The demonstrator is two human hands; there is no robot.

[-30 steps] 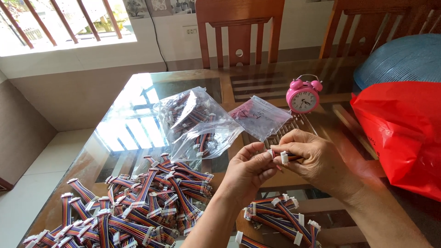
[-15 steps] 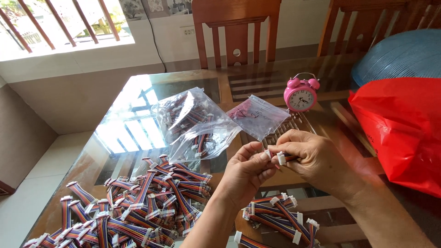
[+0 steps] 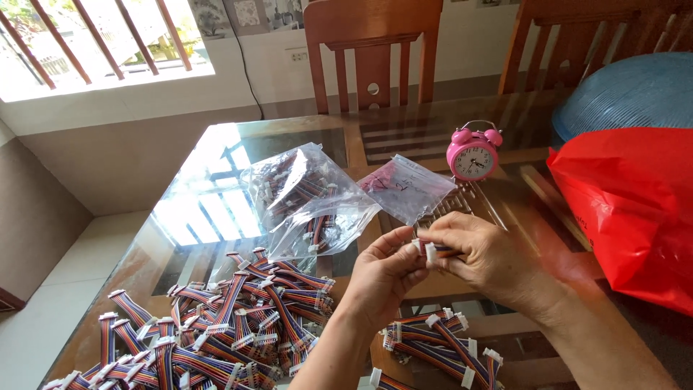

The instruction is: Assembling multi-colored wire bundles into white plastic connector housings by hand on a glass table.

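A glass-topped table [image 3: 216, 188] with a wooden frame spreads across the view, its surface smooth and reflective under window light. At the right lies a crinkled red plastic bag [image 3: 635, 209], glossy and bulging, with a ribbed blue dome-shaped cover [image 3: 628, 94] behind it. At the lower left sits a big loose heap of cable bundles [image 3: 216, 325], short flat ribbons of many-coloured wires ending in white plastic connectors; a smaller pile [image 3: 440, 347] lies under the wrists. Two clear, wrinkled zip bags [image 3: 310, 202] rest mid-table, the bigger one holding more cables. A small round pink alarm clock [image 3: 473, 153] with twin bells stands beyond them. The left hand [image 3: 386, 274] and right hand [image 3: 484, 253] meet above the table's near edge, fingertips of both pinched on one short ribbon cable [image 3: 431, 250], its white connector showing between them.
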